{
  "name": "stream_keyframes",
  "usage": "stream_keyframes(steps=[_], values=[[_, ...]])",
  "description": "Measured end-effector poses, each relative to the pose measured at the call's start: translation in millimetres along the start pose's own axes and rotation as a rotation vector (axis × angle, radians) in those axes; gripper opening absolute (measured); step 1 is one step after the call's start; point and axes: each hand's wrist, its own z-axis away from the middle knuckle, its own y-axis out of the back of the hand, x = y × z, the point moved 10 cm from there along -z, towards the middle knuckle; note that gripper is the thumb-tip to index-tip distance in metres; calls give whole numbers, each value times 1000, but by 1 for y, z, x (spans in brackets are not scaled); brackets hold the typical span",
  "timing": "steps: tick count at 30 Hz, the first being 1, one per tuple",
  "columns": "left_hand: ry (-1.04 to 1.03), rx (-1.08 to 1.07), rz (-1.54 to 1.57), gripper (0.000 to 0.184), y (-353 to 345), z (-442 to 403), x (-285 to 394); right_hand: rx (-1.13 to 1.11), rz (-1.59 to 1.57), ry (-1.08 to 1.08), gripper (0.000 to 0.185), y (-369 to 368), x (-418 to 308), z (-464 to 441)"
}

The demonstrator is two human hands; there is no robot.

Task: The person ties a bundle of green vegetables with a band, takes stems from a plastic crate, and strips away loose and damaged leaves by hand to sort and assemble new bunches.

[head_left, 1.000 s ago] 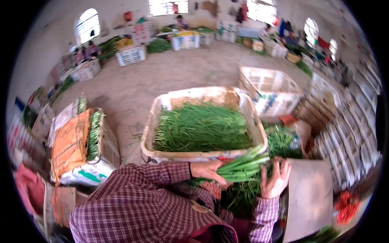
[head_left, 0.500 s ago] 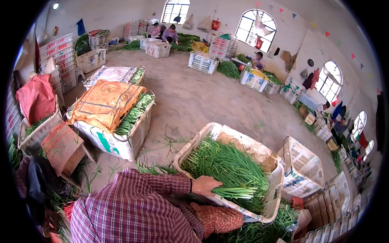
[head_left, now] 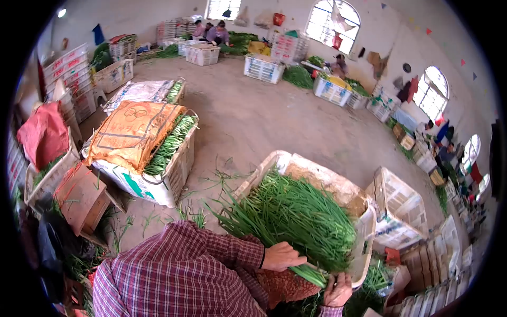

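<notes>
A white plastic crate [head_left: 364, 248] in front of me holds a heap of long green garlic chives [head_left: 303, 211]. My left hand [head_left: 284, 257] is closed round a bunch of chives [head_left: 309, 274] over the crate's near rim, its pale stalk ends pointing right and its leaves trailing left over the heap. At those stalk ends is my right hand [head_left: 338, 290], thumb and fingers pinched together by the crate's near right corner. Exactly which stalks the right fingers grip is too small to tell.
Left stands a full crate [head_left: 177, 179] under an orange sack [head_left: 134, 134], beside a wooden stool [head_left: 82, 198]. Another white crate [head_left: 398, 211] is at the right. Loose greens lie on the floor [head_left: 248, 116]. Several people work along the walls among crates.
My right hand has come into view at the stalk ends. My left hand has shifted right and slightly down with the bunch, whose leaves now spread over the crate's left rim.
</notes>
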Motion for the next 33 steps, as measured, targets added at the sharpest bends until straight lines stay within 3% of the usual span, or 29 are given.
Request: stream_keyframes(steps=[2, 4, 6, 8, 10, 12, 14, 16, 18, 20, 21, 24, 25, 27, 29, 30, 32, 33], values=[[65, -173, 41, 32, -10, -10, -6, 40, 28, -219, 12, 11, 36, 11], [121, -153, 44, 27, 7, -22, -10, 209, 227, -207, 13, 37, 77, 35], [208, -203, 58, 31, 6, -27, -25, 202, 219, -435, 13, 58, 128, 71], [216, -105, 124, 37, 15, -33, -25, 144, 240, -532, 22, 57, 149, 106], [256, -154, 52, 43, 12, -38, -20, 65, -66, -582, 46, 41, 106, 99], [202, -116, 68, 48, 13, -47, 3, 131, -641, -553, 68, -4, 63, 92], [224, -32, 124, 51, 15, -51, 22, 144, -1042, -645, 74, -60, 42, 87], [259, -266, 127, 74, -23, -38, 36, 245, -1297, -694, 58, -68, 19, 68], [259, -438, 277, 92, -30, -33, 60, 568, -1686, -816, 46, -64, 18, 65], [-34, -285, 468, 106, -11, -35, 74, 740, -1785, -939, 36, -71, 20, 82], [124, -437, 728, 106, -18, -34, 63, 737, -1817, -902, 38, -73, 21, 87], [378, -550, 1201, 108, -29, -39, 45, 620, -1875, -738, 55, -57, 2, 80], [497, -770, 1402, 107, -36, -32, 61, 625, -1757, -734, 57, -59, 6, 82], [464, -884, 1316, 102, -47, -18, 71, 528, -1523, -764, 61, -53, 6, 81], [679, -1073, 1543, 71, -66, 12, 83, 417, -1367, -729, 66, -47, 14, 87], [675, -1088, 1539, 71, -69, 13, 84, 477, -1224, -709, 65, -34, 25, 95], [765, -973, 1637, 43, -72, 8, 80, 637, -1320, -570, 63, -5, 43, 109], [812, -954, 1606, 33, -70, 6, 81, 716, -1136, -617, 60, 16, 53, 122]])
